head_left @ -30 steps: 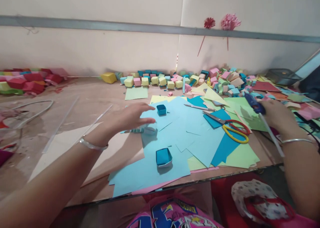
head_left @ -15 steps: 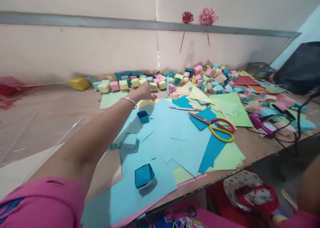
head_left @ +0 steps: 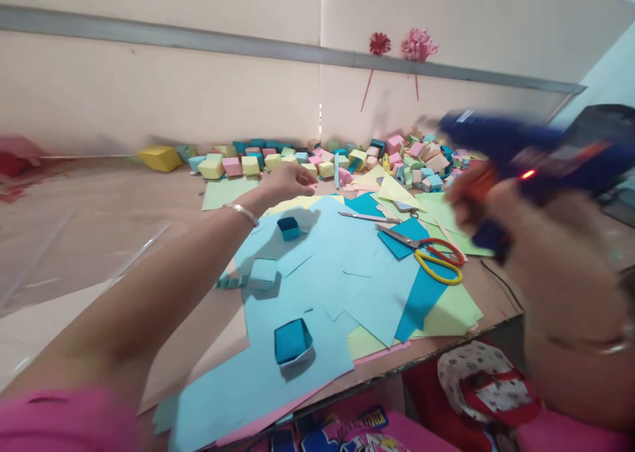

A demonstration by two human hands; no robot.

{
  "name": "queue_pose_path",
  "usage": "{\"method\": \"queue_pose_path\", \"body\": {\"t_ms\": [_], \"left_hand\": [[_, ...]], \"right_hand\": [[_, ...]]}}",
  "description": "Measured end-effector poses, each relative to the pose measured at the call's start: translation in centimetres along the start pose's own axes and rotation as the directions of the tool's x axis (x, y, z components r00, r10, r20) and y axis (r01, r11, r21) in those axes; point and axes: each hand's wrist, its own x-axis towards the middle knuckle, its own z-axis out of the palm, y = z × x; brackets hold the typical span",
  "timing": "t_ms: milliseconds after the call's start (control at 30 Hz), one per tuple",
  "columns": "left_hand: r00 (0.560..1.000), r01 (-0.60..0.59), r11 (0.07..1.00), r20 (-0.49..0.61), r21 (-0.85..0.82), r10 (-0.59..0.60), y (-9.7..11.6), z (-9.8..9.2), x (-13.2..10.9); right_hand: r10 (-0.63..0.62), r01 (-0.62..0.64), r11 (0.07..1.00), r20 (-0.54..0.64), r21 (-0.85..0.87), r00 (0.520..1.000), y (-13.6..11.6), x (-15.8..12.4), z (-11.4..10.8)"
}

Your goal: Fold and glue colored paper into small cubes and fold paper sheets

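My left hand (head_left: 289,180) is stretched to the back of the table, beside the row of small paper cubes (head_left: 251,166). Its fingers are bent together, with a pinkish bit at the tips too small to make out. On the right, my right hand (head_left: 516,214) grips a blue glue gun (head_left: 501,137), blurred by motion, with a red light glowing on it. An open dark-blue paper box (head_left: 292,341) stands on light-blue sheets (head_left: 218,406). A smaller dark-blue box (head_left: 288,228) and a pale-blue box (head_left: 263,273) sit farther back.
Scissors (head_left: 439,257) with red and yellow handles lie on the sheets, near a thin cutter knife (head_left: 367,218). A heap of coloured cubes (head_left: 417,157) lines the back right. A yellow block (head_left: 159,158) stands at the back left. Paper flowers (head_left: 419,44) hang on the wall rail.
My right hand has come up from the lower right edge with the glue gun, which was not recognisable earlier. My left hand stays near the cubes, its fingers slightly more bent.
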Motion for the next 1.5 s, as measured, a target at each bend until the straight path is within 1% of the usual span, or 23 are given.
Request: {"method": "queue_pose_path", "body": {"t_ms": [33,67,100,133,167,233,267,333,367,433,533,633,767,967,1100,1267,1500], "left_hand": [[1.000,-0.010,0.999,-0.029,-0.048,0.009,0.8,-0.7,-2.0],[0.998,-0.009,0.984,-0.060,-0.175,-0.002,1.6,-1.3,-4.3],[0.997,0.001,0.954,-0.068,-0.300,-0.022,2.3,-1.8,-6.8],[0.997,0.017,0.914,-0.064,-0.406,-0.047,2.9,-2.0,-9.2],[0.994,0.046,0.884,-0.062,-0.465,-0.085,3.3,-2.1,-11.7],[0.984,0.117,0.849,-0.058,-0.515,-0.171,3.7,-1.6,-16.0],[0.976,0.149,0.825,-0.051,-0.546,-0.210,3.7,-1.3,-17.7],[0.967,0.176,0.795,-0.049,-0.580,-0.250,3.6,-0.5,-20.5],[0.964,0.170,0.793,-0.069,-0.585,-0.257,3.4,-0.2,-21.5],[0.954,0.130,0.819,-0.154,-0.558,-0.256,3.3,0.1,-23.0],[0.924,0.077,0.887,-0.301,-0.454,-0.234,3.4,0.3,-24.4],[0.914,0.065,0.931,-0.353,-0.359,-0.200,3.8,0.6,-25.0],[0.924,0.048,0.951,-0.349,-0.305,-0.159,4.3,1.1,-25.1],[0.936,0.024,0.959,-0.332,-0.282,-0.121,4.5,1.4,-25.3],[0.938,-0.003,0.955,-0.331,-0.297,-0.100,4.7,1.5,-25.5],[0.938,-0.003,0.956,-0.332,-0.293,-0.099,4.8,1.5,-25.5],[0.937,0.010,0.964,-0.334,-0.265,-0.101,4.8,1.5,-25.5]], "right_hand": [[0.017,-0.028,0.996,0.126,0.090,0.992,-0.1,-1.1,1.0],[0.025,-0.067,0.982,0.231,0.175,0.973,-0.1,-2.4,2.1],[0.025,-0.097,0.968,0.296,0.233,0.955,-0.2,-3.6,3.2],[0.019,-0.116,0.952,0.325,0.282,0.946,-0.2,-4.8,4.1],[0.015,-0.124,0.941,0.327,0.316,0.945,-0.3,-5.9,5.0],[-0.046,-0.086,0.939,0.368,0.334,0.929,-0.8,-7.7,6.1],[-0.083,-0.055,0.944,0.394,0.326,0.915,-1.2,-8.4,6.5],[-0.138,-0.007,0.952,0.454,0.305,0.880,-1.9,-9.4,7.1],[-0.147,0.005,0.957,0.469,0.290,0.871,-2.3,-9.8,7.4],[-0.146,0.022,0.967,0.481,0.255,0.864,-2.8,-10.4,7.9],[-0.180,0.064,0.968,0.496,0.242,0.849,-3.1,-11.3,8.7],[-0.212,0.083,0.961,0.513,0.263,0.832,-3.4,-12.0,9.0],[-0.191,0.065,0.964,0.502,0.258,0.844,-3.9,-12.5,8.9],[-0.158,0.052,0.972,0.471,0.231,0.868,-4.0,-12.7,8.9],[-0.168,0.070,0.973,0.465,0.220,0.870,-3.7,-12.9,9.1],[-0.176,0.095,0.976,0.453,0.196,0.874,-3.7,-13.1,9.1],[-0.170,0.077,0.973,0.456,0.216,0.873,-3.7,-12.9,9.0]]}}
